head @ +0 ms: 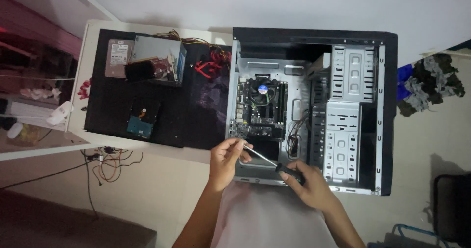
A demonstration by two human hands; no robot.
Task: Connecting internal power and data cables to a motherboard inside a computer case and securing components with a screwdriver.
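Note:
An open black computer case [387,111] lies on its side on a white table, with a motherboard [260,111] and round CPU fan [263,90] inside. My right hand [306,182] grips the black handle of a screwdriver [267,161], whose metal shaft points up-left toward the lower edge of the motherboard. My left hand [226,157] pinches the shaft near its tip, at the case's lower left corner. Grey drive cages [346,106] fill the case's right side.
A black mat [171,115] left of the case holds a power supply [159,57] with loose cables, a hard drive [143,122], another drive [118,58] and red cables [208,64]. Cables [110,160] hang below the table edge. A dark cloth [431,84] lies right.

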